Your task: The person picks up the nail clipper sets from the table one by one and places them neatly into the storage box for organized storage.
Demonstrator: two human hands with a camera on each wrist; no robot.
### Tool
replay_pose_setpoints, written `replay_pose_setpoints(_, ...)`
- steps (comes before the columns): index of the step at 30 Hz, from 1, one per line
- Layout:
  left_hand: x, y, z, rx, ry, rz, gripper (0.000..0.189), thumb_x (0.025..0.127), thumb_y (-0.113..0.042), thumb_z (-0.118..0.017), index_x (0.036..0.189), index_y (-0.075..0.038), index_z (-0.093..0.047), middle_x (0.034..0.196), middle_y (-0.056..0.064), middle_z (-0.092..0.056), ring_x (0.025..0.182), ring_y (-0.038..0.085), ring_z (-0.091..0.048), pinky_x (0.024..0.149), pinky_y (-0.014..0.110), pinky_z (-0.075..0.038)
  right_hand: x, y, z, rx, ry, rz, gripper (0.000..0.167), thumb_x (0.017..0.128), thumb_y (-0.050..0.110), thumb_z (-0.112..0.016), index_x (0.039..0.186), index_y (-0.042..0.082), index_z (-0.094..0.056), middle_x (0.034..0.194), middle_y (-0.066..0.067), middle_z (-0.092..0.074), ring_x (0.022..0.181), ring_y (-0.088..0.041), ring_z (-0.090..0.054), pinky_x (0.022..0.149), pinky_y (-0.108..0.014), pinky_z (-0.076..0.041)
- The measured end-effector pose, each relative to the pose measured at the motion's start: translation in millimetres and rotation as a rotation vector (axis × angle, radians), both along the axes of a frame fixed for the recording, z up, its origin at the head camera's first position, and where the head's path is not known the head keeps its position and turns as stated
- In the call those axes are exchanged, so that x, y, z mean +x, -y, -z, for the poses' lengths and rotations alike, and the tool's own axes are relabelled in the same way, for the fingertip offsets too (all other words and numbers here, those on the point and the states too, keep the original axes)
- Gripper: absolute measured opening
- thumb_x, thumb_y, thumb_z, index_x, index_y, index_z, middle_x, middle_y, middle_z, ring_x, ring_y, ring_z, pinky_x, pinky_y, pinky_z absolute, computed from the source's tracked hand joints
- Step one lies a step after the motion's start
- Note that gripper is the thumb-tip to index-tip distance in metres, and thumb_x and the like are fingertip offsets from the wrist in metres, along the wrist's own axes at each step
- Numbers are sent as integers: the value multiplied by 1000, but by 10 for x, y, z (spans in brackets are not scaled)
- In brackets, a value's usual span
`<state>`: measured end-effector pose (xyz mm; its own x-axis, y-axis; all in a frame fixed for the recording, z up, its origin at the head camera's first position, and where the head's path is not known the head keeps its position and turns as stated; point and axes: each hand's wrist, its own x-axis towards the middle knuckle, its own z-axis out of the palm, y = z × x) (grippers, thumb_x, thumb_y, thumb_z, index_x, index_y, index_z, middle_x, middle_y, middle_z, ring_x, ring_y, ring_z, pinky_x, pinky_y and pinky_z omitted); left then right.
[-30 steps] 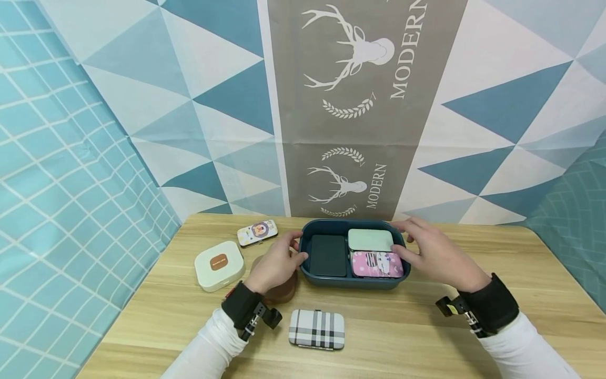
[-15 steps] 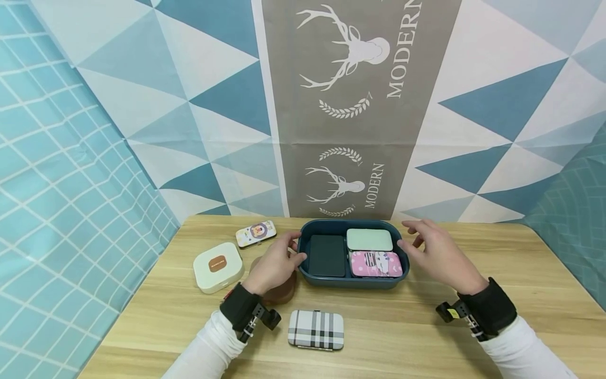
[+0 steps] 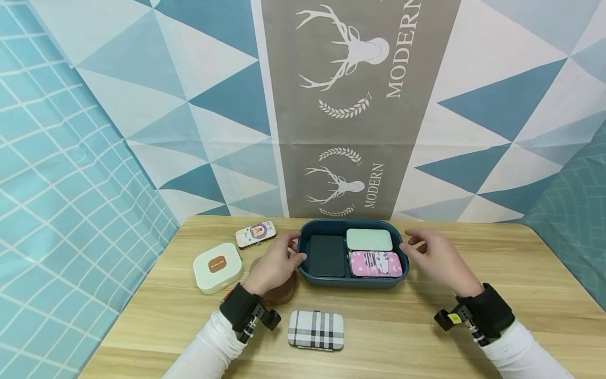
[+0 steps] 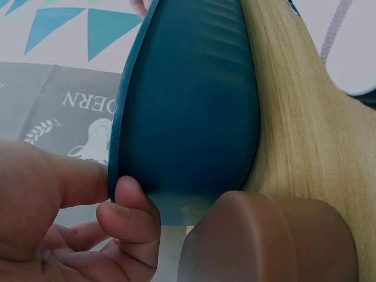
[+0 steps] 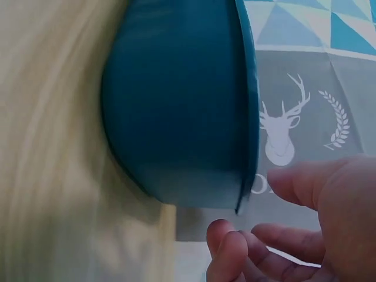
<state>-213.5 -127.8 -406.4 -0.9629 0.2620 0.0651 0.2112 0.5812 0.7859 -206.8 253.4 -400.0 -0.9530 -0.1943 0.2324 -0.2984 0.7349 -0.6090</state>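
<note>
A dark blue oval bin (image 3: 351,282) stands on the table in the head view. Inside it, a flat black case (image 3: 327,256) fills the left part. On the right, a pale green tin (image 3: 370,240) sits behind a pink tin (image 3: 376,264) with a cartoon print. My left hand (image 3: 273,267) pinches the bin's left rim between thumb and fingers, as the left wrist view shows. Just off the right end, my right hand (image 3: 444,262) hovers with loosely bent fingers. In the right wrist view a gap shows between its fingertips and the bin wall (image 5: 176,100).
A brown rounded case (image 3: 284,291) lies partly under my left hand. Left of it are a cream box (image 3: 218,267) with a brown label and a small cartoon-printed tin (image 3: 256,233). A plaid case (image 3: 316,330) lies in front of the bin. Patterned cloth backs the table.
My right hand has come off the bin's right end and moved slightly right, its fingers bending a little more. My left hand stays on the left rim.
</note>
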Motion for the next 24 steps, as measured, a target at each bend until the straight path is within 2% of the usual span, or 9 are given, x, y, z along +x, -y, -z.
replay_pose_setpoints(13,-6,-7,4,1,-5,0,54,105,-9,-67,154,0,-48,114,12,-57,83,20,-56,73,35,-49,-5,-21,79,-130,162,16,54,108,28,-65,147,-8,-55,115,-18,-65,86,-26,-69,64,-31,-56)
replay_pose_setpoints(24,-12,-16,-19,-20,9,-11,55,105,-10,-68,155,0,-47,117,13,-57,84,20,-56,75,35,-48,-19,-45,69,-232,230,0,52,110,23,-61,149,-10,-50,114,-20,-64,85,-27,-69,68,-38,-61)
